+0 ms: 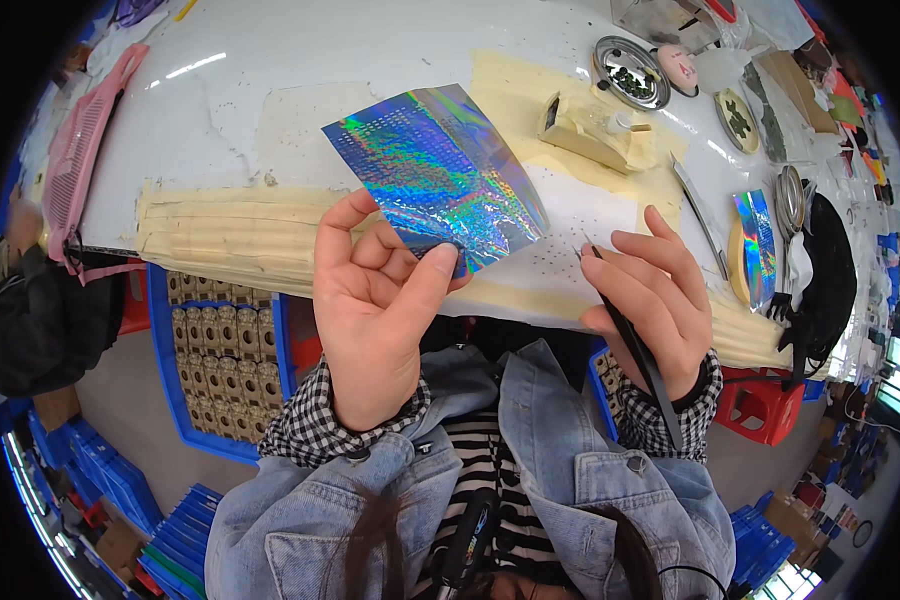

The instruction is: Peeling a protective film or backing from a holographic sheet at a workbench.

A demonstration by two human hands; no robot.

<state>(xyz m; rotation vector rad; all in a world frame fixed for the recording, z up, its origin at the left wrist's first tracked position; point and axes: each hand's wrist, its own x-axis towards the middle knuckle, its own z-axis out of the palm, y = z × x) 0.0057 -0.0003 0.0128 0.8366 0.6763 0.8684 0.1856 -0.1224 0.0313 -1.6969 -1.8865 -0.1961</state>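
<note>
My left hand (375, 310) pinches the lower corner of a shiny blue holographic sheet (440, 165) between thumb and fingers. Rows of small marks cover much of the sheet, and it is held up off the table. In my right hand (665, 295) is a pair of black tweezers (642, 355), gripped with its tips pointing away from me. Those tips are over a white paper (595, 208) on which many tiny dark specks (560, 255) lie scattered. Whether the tweezers hold a speck is too small to tell.
Beyond the paper stands a yellowish tape-covered block (595, 130). Metal dishes (630, 75) with small dark bits sit at the far right. A silver tool (700, 218) and a roll with holographic film (755, 248) lie on the right. A blue crate (180, 380) of metallic parts is below the table's left edge.
</note>
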